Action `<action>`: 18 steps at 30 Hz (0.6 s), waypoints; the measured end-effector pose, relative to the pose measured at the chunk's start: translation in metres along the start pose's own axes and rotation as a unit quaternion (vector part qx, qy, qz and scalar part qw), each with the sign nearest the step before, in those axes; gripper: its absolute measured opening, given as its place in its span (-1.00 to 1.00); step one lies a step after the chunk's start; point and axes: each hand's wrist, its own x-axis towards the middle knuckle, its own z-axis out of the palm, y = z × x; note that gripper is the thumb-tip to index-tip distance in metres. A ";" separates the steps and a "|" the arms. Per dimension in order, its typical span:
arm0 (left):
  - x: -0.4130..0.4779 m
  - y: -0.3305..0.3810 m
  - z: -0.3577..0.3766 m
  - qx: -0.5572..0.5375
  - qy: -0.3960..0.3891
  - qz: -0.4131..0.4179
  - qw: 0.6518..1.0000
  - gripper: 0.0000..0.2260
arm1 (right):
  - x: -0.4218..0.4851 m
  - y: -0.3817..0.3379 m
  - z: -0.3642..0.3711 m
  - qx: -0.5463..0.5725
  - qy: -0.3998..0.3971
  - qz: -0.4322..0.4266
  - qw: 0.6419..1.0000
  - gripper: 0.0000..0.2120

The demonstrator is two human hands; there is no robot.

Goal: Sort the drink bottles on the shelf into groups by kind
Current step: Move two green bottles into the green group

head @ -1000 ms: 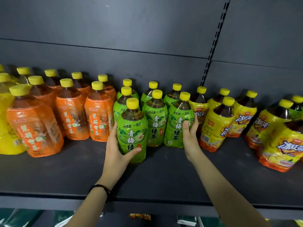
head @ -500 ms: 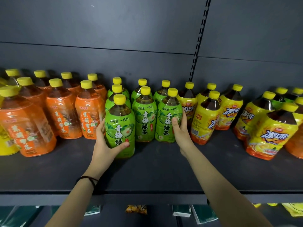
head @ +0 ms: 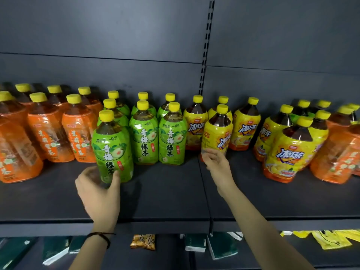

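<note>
Stock as I log it from my remote seat, by finish:
- Shelf [head: 165, 201], 6 o'clock: smooth, matt dark-grey sheet, painted metal by the look.
- Back panel [head: 116, 36], 12 o'clock: same matt coat.
- Slotted upright [head: 206, 45], 1 o'clock: likewise.
- Green-label bottle [head: 112, 151], 8 o'clock: clear plastic, glossy film sleeve.
- Yellow-label bottle [head: 218, 133], 3 o'clock: clear plastic, shiny wrinkled sleeve.
- Orange-label bottles [head: 48, 137], 9 o'clock: glossy film catching highlights.
- Caps [head: 106, 114]: plain yellow plastic, dull sheen.
- Wrist cord [head: 101, 235], 7 o'clock: dark braided thread.
- Snack packet [head: 143, 241], 6 o'clock, lower tier: glossy crinkled wrapper.
</note>
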 end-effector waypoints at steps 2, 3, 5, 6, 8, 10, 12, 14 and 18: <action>-0.021 0.009 0.010 -0.019 -0.005 -0.006 1.000 -0.65 | 0.000 0.001 -0.018 -0.002 -0.003 -0.007 1.000 -0.75; -0.029 0.014 0.018 -0.032 -0.026 -0.011 0.999 -0.69 | -0.001 0.002 -0.027 -0.003 -0.005 -0.013 1.000 -0.75; -0.046 0.028 0.038 -0.042 -0.079 -0.002 0.996 -0.76 | -0.001 0.004 -0.046 -0.006 0.001 -0.018 1.000 -0.70; -0.054 0.037 0.049 -0.043 -0.101 0.013 0.994 -0.78 | -0.002 0.004 -0.056 -0.002 0.012 -0.019 1.000 -0.67; -0.069 0.054 0.075 -0.054 -0.138 0.034 0.988 -0.76 | -0.005 0.005 -0.078 0.019 0.043 -0.024 0.999 -0.62; -0.082 0.074 0.105 -0.064 -0.172 0.048 0.982 -0.70 | -0.008 0.008 -0.102 0.034 0.078 -0.037 0.996 -0.61; -0.091 0.093 0.135 -0.073 -0.204 0.050 0.975 -0.60 | -0.011 0.013 -0.128 0.031 0.108 -0.060 0.992 -0.63; -0.094 0.106 0.165 -0.094 -0.227 0.041 0.969 -0.46 | -0.012 0.017 -0.154 0.035 0.135 -0.080 0.987 -0.68; -0.096 0.124 0.209 -0.142 -0.232 -0.012 0.962 -0.19 | -0.010 0.019 -0.192 0.001 0.155 -0.140 0.978 -0.67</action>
